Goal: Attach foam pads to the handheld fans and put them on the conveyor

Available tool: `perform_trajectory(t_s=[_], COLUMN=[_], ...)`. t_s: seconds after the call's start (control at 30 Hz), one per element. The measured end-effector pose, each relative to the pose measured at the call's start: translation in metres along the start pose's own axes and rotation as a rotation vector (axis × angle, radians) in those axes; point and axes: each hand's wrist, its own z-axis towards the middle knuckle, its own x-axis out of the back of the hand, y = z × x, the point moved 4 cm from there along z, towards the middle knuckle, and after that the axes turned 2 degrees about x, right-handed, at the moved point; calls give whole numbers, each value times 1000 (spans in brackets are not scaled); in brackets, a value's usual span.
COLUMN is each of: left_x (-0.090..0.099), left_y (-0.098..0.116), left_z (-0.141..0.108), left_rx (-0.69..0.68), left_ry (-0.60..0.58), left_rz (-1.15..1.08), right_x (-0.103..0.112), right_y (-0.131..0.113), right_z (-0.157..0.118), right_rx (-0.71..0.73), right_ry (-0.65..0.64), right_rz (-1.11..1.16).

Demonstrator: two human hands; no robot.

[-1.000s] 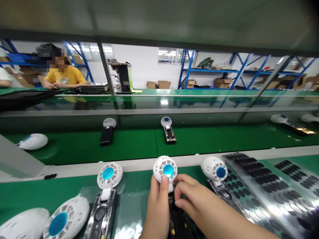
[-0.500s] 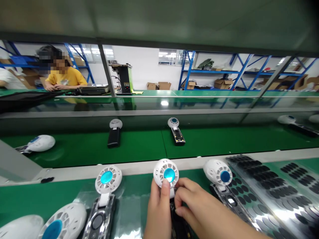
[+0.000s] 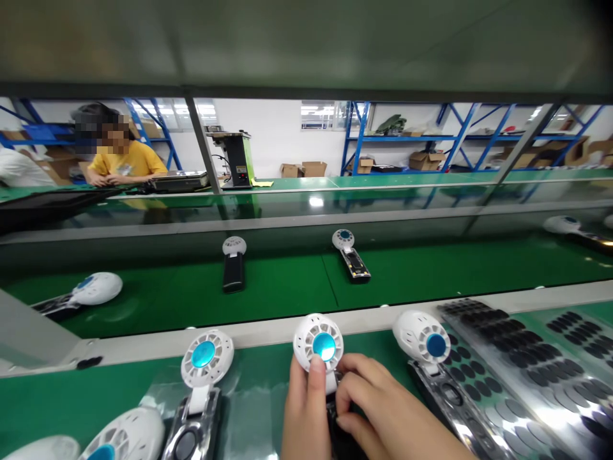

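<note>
A handheld fan with a round white head and a shiny blue disc at its centre (image 3: 318, 338) stands head-up in my hands at the bench's front. My left hand (image 3: 307, 409) is closed round it, thumb on the head's lower front near the disc. Beside its neck, my right hand (image 3: 368, 396) has curled fingers pinched at the dark handle's upper end; the fingertips and most of the handle are hidden. To the left lies a fan with a clear-edged handle (image 3: 205, 364). Another similar fan (image 3: 424, 338) lies to the right.
Sheets of black round stickers (image 3: 507, 345) cover the bench at right. More white fan heads (image 3: 129, 434) lie at lower left. Beyond a pale rail (image 3: 268, 329), a green conveyor belt (image 3: 282, 275) carries several spaced fans. Across it, a person in yellow (image 3: 125, 160) sits working.
Fans on the belt have shifted to the right. Both hands keep their hold on the fan, almost in place. The view has tilted slightly.
</note>
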Motion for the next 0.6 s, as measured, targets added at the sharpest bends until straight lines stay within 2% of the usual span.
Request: perform_trajectory(t_s=[0.17, 0.27, 0.37, 0.47, 0.53, 0.6], left_x=[1, 0, -1, 0, 1, 2], left_y=[-1, -1, -2, 2, 10, 22], left_z=[2, 1, 0, 0, -1, -8], left_rx=[6, 15, 3, -24, -76, -203], left_ry=[-27, -43, -27, -7, 5, -5], left_rz=[8, 10, 0, 0, 3, 7], right_x=[2, 2, -15, -29, -25, -8], right_y=[-1, 5, 16, 20, 21, 24], right_z=[-1, 0, -2, -4, -2, 9], right_rx=[-19, -153, -245, -156, -73, -54], right_ry=[0, 64, -24, -116, -78, 24], right_rz=[26, 121, 342, 607, 757, 734])
